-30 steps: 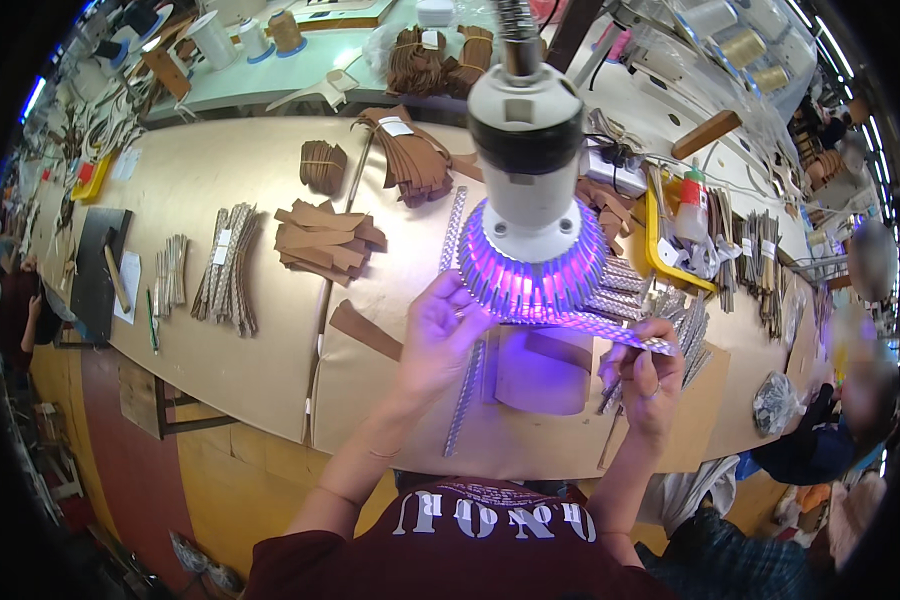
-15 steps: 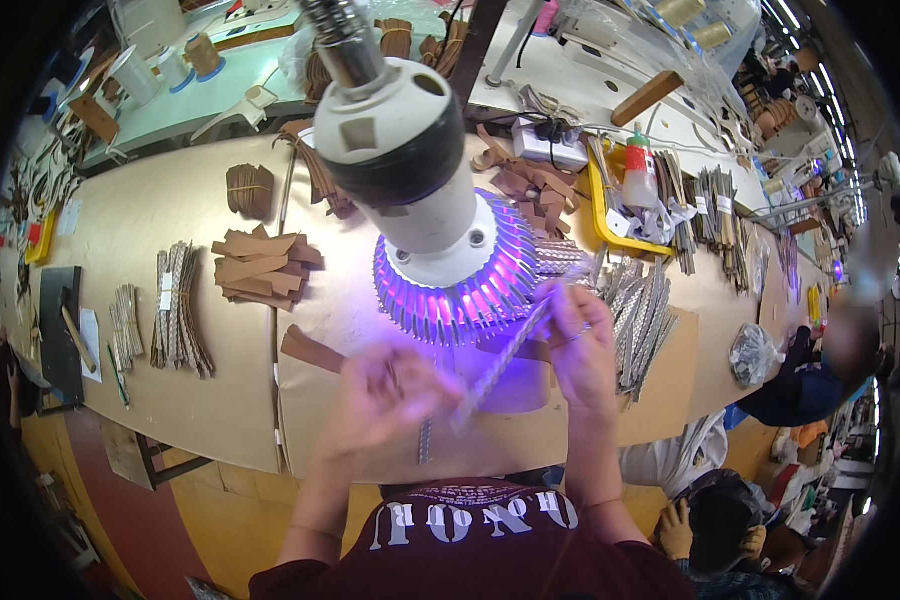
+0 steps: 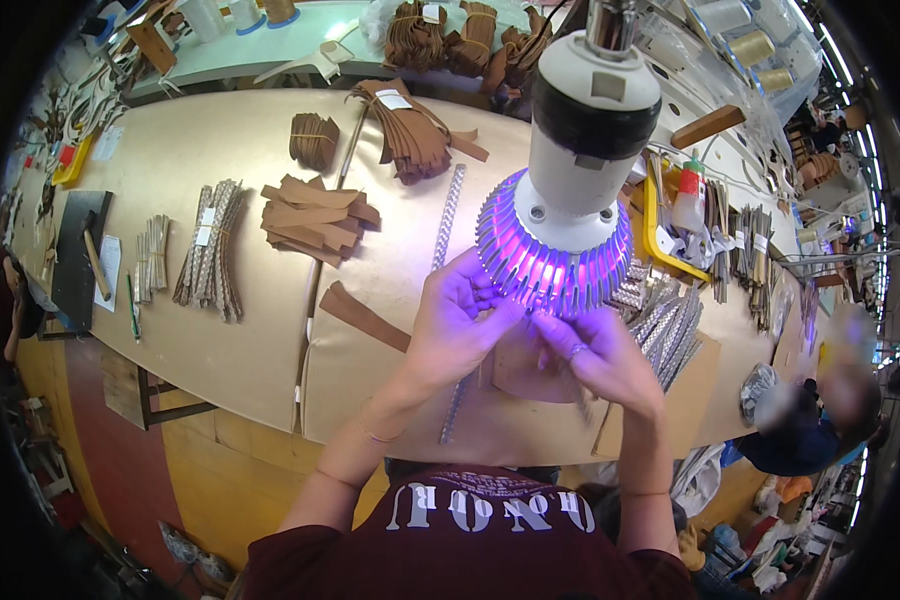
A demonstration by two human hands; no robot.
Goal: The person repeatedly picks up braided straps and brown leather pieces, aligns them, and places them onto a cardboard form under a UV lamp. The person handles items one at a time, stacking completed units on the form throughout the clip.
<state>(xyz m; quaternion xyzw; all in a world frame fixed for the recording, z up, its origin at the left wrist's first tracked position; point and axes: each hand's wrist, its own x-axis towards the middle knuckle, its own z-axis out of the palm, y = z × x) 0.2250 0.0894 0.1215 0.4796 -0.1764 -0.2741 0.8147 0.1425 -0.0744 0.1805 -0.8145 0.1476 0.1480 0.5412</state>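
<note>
Cluttered with leather cuttings, the long tan worktop [image 3: 220, 340] ran across a workshop, and a lamp [image 3: 570, 200] with a white body and a ring of violet-lit metal fins hung low over its middle.

Right of the lamp sat one yellow tray [image 3: 654, 222]; what it held was too jumbled to count, though one small bottle with a red cap [image 3: 686, 196] stood at its far side.

Directly under the lamp's fins, both hands met close together. The left hand [image 3: 460, 325] had its fingers curled and pinched inward, and the right hand [image 3: 595, 355], with a ring on one finger, had its fingers bent toward them. They seemed to share a small piece between the fingertips, but the violet glare hid what it was. Just below the hands lay one flat brown leather panel [image 3: 530, 372].

Left of the lamp, one pale perforated strip [image 3: 448, 215] lay lengthwise, and a second one [image 3: 455, 415] showed below the left hand. One brown leather strip [image 3: 362, 315] lay slantwise nearer. Farther left sat one loose heap of brown leather pieces [image 3: 315, 218] and two bundles of pale braided strips [image 3: 210, 250]. More such strips were fanned out right of the lamp [image 3: 670, 325], too many to count.
</note>
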